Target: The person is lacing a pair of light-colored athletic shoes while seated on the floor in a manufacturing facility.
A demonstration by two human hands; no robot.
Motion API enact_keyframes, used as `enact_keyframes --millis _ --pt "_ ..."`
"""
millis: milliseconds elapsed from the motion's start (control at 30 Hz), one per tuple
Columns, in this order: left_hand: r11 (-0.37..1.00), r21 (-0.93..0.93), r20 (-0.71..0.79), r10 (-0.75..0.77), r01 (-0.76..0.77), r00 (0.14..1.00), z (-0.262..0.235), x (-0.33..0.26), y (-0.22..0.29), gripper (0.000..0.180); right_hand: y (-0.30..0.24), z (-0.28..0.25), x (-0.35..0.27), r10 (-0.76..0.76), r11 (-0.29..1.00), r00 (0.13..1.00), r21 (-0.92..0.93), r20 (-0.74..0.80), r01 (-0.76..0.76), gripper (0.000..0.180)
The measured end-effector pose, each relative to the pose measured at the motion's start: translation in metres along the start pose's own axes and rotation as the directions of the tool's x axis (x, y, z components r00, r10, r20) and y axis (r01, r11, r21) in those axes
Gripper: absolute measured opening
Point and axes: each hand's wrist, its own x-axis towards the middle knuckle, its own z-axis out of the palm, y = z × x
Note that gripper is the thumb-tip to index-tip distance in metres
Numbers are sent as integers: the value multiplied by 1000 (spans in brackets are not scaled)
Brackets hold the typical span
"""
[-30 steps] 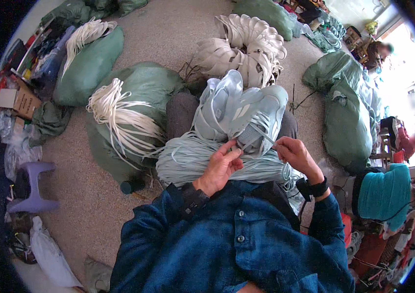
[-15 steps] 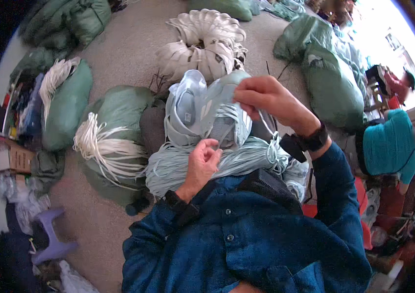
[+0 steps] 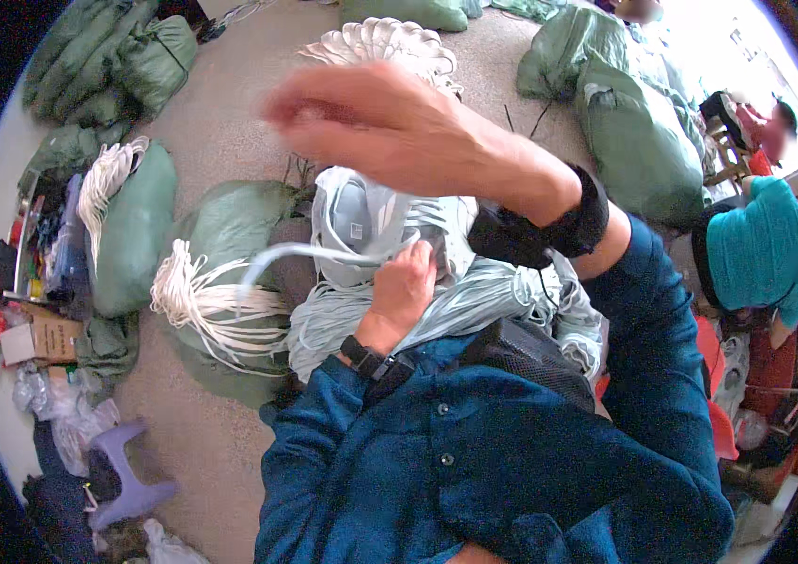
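Observation:
A pair of pale grey-blue sneakers [image 3: 347, 246] lies before my lap, one partly behind my right forearm. My left hand [image 3: 406, 287] is closed at the lacing of the right-hand shoe, its fingers pinching the pale shoelace [image 3: 300, 252]. From there the lace arcs out to the left, its far end blurred. My right hand [image 3: 371, 122] is raised above the shoes, smeared by motion; whether its fingers hold anything is hidden. Under the shoes, a thick bundle of pale blue laces [image 3: 488, 305] spreads across my lap.
White laces [image 3: 216, 296] drape over a green sack [image 3: 239, 216] on the left. Stacked white shoe parts [image 3: 385, 47] lie ahead. Green sacks [image 3: 639, 141] stand right, near a person in teal [image 3: 761, 244]. A purple stool [image 3: 126, 475] lies lower left.
My right hand has swept from right of the shoes to the upper left, above them. My left hand has moved up onto the lacing and closed. A lace now arcs leftward.

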Motion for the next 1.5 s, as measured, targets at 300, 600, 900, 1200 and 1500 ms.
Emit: enact_keyframes --millis 300,600,900,1200,1500 --pt "980 -196 -192 3 -41 981 -27 1 3 14 99 15 -155 268 949 963 -181 29 -258 14" --pt "917 1 -327 378 -399 866 -71 3 2 22 88 19 -145 278 960 934 -50 224 -274 24" --pt "416 -786 333 -339 458 880 -37 -57 -1 44 31 -74 -203 744 657 646 368 -173 -658 7" --pt "-623 -700 662 -381 351 645 -11 -40 -1 15 80 -12 -225 361 850 909 -327 -211 -413 8" --pt "-368 -878 464 -498 305 733 -4 -21 19 17 95 42 -198 326 816 921 -428 -215 -389 30"
